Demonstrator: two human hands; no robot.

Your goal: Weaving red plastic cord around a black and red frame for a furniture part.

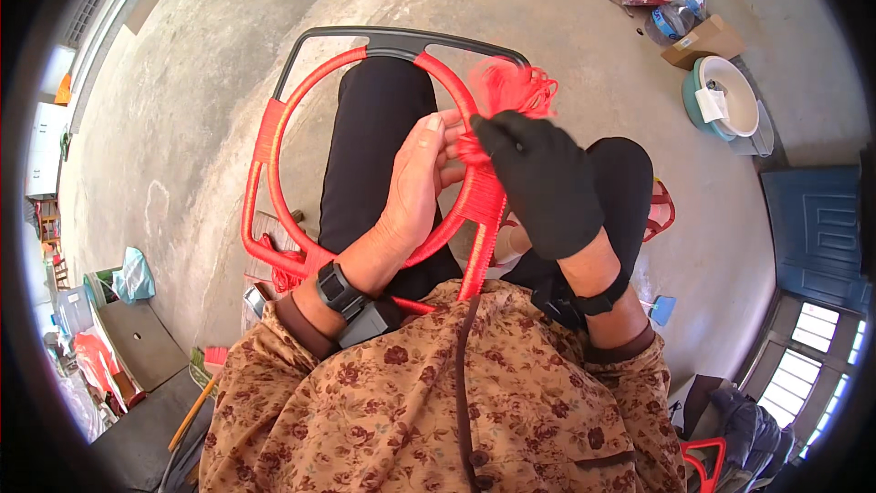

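Note:
A black frame (315,33), a rounded outer loop with a ring inside it, rests across my lap. Red cord is wound over the ring (276,151) and much of the outer loop, while the top edge is bare black. My bare left hand (422,169) lies inside the ring, fingers stretched and slightly apart, the fingertips at its right side and partly hidden there. Just outside that side, my black-gloved right hand (543,178) is closed on the red cord. A loose, fluffy bundle of red cord (516,89) spreads above the glove, partly blurred.
My knees (620,169) in black trousers are under the frame. Concrete floor (201,128) surrounds me. At the right stand basins (730,96), a cardboard box (704,42) and a blue door (817,228). A wooden handle (192,413) and boxes (137,342) are at the lower left.

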